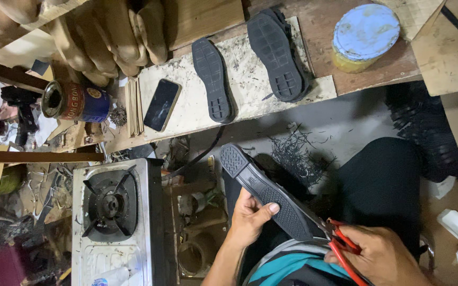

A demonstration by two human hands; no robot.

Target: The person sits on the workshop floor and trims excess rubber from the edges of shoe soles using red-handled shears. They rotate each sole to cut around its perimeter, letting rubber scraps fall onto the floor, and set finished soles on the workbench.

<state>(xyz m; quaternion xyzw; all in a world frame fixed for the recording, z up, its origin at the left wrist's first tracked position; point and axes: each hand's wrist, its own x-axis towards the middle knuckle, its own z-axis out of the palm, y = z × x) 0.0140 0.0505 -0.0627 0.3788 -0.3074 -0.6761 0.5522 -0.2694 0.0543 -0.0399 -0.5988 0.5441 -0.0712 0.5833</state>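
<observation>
My left hand grips a black shoe, sole up, by its middle, thumb across the tread. My right hand holds red-handled scissors whose blades meet the shoe's edge near the toe end. Both hands work above my lap, over black trousers. Two more black shoe soles lie tread up on a pale board ahead of me.
A dark phone lies on the board's left end. A tin can lies on its side beside it. A single-burner gas stove stands at lower left. A blue-lidded round tin sits top right. Black trimmings litter the floor.
</observation>
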